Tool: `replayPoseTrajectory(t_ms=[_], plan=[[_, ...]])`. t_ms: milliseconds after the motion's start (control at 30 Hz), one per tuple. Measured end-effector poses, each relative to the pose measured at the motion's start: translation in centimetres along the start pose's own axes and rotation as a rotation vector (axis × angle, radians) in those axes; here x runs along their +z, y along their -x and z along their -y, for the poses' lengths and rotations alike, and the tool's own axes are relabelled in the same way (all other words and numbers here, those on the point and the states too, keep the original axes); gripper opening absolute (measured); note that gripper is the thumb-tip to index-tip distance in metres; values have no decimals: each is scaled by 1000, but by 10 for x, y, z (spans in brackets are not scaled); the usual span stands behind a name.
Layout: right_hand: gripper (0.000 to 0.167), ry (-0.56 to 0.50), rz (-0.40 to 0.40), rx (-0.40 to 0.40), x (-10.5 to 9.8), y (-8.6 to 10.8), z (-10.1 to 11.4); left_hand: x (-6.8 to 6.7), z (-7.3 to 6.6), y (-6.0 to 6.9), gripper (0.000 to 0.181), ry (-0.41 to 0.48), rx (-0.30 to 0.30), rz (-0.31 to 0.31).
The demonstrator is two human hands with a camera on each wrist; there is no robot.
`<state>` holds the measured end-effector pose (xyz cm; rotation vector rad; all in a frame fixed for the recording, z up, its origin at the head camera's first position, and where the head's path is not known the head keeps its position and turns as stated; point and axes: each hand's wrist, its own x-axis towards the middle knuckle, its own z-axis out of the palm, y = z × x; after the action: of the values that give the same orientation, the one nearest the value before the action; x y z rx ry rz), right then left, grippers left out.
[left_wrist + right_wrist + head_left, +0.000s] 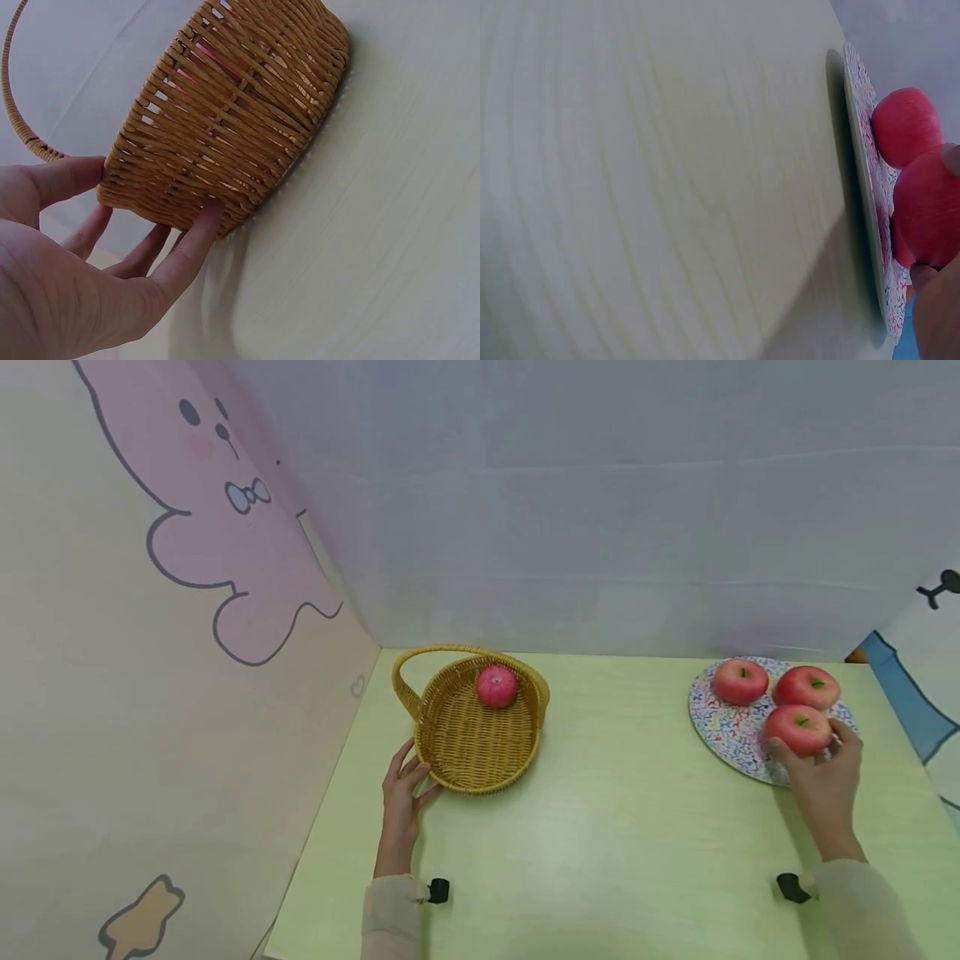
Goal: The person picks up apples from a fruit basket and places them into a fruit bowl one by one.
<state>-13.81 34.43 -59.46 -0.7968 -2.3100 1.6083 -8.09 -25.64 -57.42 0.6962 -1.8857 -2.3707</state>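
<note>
In the head view a round wicker basket (472,760) with a tall handle stands on the left. A pinkish-red round fruit (497,687) lies inside it, by the far wall. My left hand (403,789) touches the basket's near left side from outside, fingers spread along the woven wall (217,124) in the left wrist view. At the right, my right hand (828,772) grips a red apple (797,729) between thumb and fingers, over the near part of a patterned plate (723,739). Two other apples, one at the left (740,682) and one at the back (807,687), rest on that plate.
Basket and plate stand far apart on a pale wooden table (615,810). A grey-white curtain (585,527) hangs behind the table's back edge, and a wall with cartoon figures (225,543) borders its left side.
</note>
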Motion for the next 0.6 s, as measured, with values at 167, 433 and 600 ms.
replayPoseTrajectory(t_ms=[167,433,600], plan=[[84,17,13,41,-3,-6,-3,0,1,0,58,-2,3,2],[83,37,32,56,-3,-12,-8,1,1,0,57,13,-5,3],[82,34,31,55,-2,-15,-9,0,1,1,57,8,-5,-1]])
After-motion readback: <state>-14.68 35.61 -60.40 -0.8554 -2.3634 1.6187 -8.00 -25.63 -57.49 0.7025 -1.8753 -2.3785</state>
